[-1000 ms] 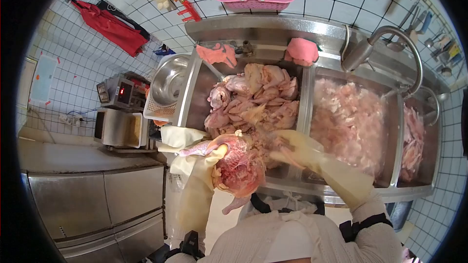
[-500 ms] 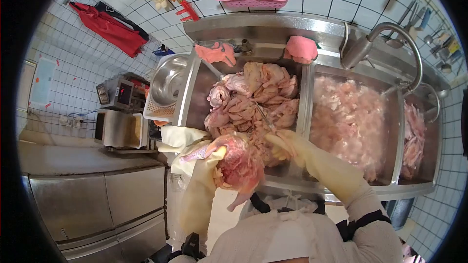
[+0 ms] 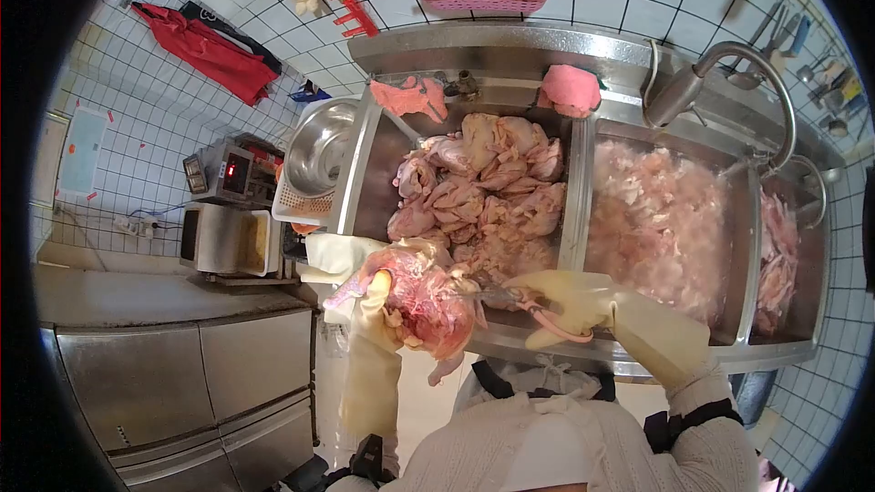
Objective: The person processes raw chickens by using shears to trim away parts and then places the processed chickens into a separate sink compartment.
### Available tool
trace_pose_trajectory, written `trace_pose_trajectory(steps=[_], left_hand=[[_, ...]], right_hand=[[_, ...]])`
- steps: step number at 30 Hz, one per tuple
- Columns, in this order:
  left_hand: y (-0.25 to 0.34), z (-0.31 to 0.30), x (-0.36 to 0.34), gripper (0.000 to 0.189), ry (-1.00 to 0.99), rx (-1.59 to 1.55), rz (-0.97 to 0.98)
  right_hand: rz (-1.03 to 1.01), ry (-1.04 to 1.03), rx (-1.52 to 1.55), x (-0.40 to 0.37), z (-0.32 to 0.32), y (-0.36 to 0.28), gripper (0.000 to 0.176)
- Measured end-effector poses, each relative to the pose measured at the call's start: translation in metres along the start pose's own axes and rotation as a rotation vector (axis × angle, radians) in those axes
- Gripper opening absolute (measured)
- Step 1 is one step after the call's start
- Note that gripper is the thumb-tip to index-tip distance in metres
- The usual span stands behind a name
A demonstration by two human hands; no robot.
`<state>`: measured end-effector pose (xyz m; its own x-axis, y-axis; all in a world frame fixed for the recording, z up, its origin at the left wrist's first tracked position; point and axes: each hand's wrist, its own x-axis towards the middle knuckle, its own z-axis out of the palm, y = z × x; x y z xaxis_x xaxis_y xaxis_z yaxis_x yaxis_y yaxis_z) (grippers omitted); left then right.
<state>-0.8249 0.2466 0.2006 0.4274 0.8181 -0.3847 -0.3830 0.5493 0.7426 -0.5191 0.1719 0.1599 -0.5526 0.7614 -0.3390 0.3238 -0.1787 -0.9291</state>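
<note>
A skinned-looking piece of raw poultry [image 3: 433,301] is held up over the front left edge of the sink. My left hand [image 3: 375,305], in a cream rubber glove, grips it on its left side. In my gloved right hand [image 3: 570,305] are scissors [image 3: 558,326] with pinkish handles; their blades point left and touch the right side of the meat. How far the blades are apart cannot be made out. Behind both hands, the left basin holds a pile of raw poultry [image 3: 492,182].
The middle basin holds pale meat pieces [image 3: 656,237] in water, under a faucet [image 3: 679,96]. More meat [image 3: 775,255] lies in the right basin. A metal bowl [image 3: 319,150] stands left of the sink. Pink cloths [image 3: 571,91] rest on the back ledge.
My right hand has come nearer, bringing the scissors out of the left basin and against the meat. The held meat has turned and shifted slightly left and up.
</note>
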Motion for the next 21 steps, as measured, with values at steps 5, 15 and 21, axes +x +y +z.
trace_pose_trajectory(steps=[5,15,21], left_hand=[[0.005,-0.011,0.002,0.061,-0.093,0.034,-0.116],[-0.019,-0.017,0.007,0.053,0.434,0.19,-0.092],[-0.012,-0.004,-0.002,0.054,0.383,0.167,-0.008]], right_hand=[[-0.079,0.115,-0.194,-0.007,0.0,-0.029,0.055],[0.316,0.431,0.564,0.028,0.057,-0.031,0.041],[0.597,0.687,1.172,0.097,0.022,0.041,0.042]])
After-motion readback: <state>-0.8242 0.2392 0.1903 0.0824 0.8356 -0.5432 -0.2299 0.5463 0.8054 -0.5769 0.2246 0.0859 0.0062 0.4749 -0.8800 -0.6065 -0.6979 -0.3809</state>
